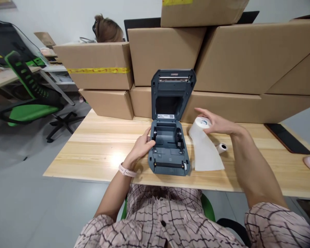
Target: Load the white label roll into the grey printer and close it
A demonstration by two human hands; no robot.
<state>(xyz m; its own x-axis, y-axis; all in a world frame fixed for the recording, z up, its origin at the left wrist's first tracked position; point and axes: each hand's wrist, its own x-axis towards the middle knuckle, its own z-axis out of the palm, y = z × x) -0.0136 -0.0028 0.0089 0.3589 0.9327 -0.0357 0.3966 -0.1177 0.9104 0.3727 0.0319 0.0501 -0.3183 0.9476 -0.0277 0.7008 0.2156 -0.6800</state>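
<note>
A dark grey label printer (167,151) stands on the table with its lid (174,93) raised, showing its hollow roll bay and black roller. My left hand (142,146) grips the printer's left side, thumb over the rim and fingers along the outer wall. To the printer's right, a roll of white label paper (199,132) stands upright, its loose strip trailing toward the front edge. My right hand (214,122) is around the top of this roll, thumb and some fingers at its rim, index finger stretched out. Behind the strip lies a small white roll (222,148) with a dark core.
Cardboard boxes (167,51) are stacked along the back of the wooden table (93,148). A dark phone (286,137) lies at the right. A green and black chair (33,103) stands on the left. Beyond the boxes, another person's head (108,30) shows.
</note>
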